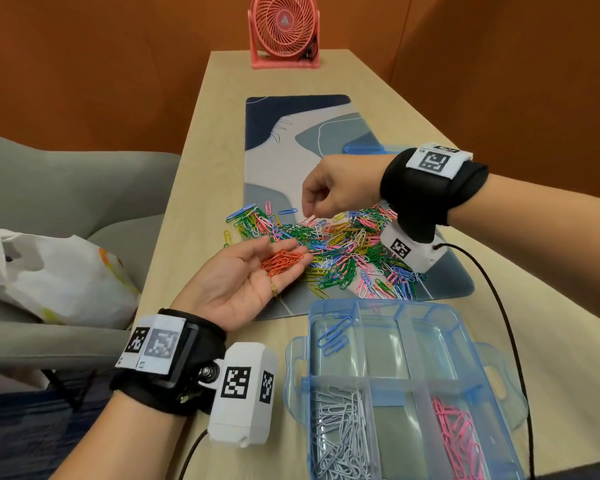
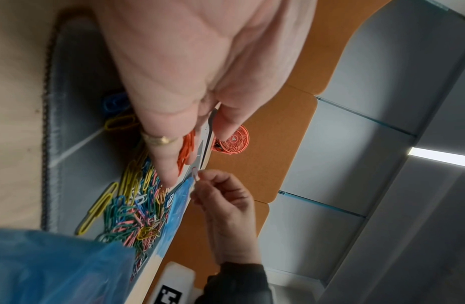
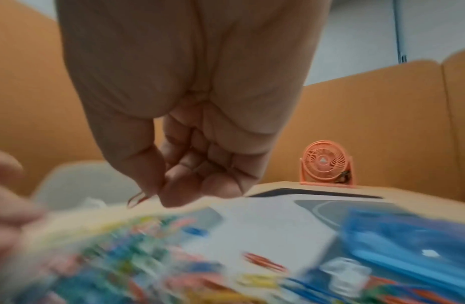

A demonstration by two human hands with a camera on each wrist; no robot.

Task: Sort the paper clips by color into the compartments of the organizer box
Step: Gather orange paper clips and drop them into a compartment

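A mixed pile of coloured paper clips [image 1: 343, 251] lies on the desk mat [image 1: 284, 157]. My left hand [image 1: 243, 275] is held palm up beside the pile, fingers straight, carrying a bunch of orange clips [image 1: 282, 260] [image 2: 186, 148]. Over the pile's far side my right hand [image 1: 307, 211] pinches a single paper clip [image 2: 196, 174] [image 3: 136, 199] between thumb and forefinger, close to the left fingertips. Near me the clear blue organizer box [image 1: 465, 327] holds blue clips [image 1: 335, 334] in a far compartment, white clips [image 1: 340, 434] at near left and pink clips [image 1: 459, 441] at near right.
A pink desk fan [image 1: 284, 29] stands at the table's far end. A blue lid [image 1: 364, 148] lies on the mat behind my right wrist. A grey chair [image 1: 66, 188] with a white plastic bag [image 1: 56, 271] is at the left. A black cable [image 1: 499, 306] crosses the box's right side.
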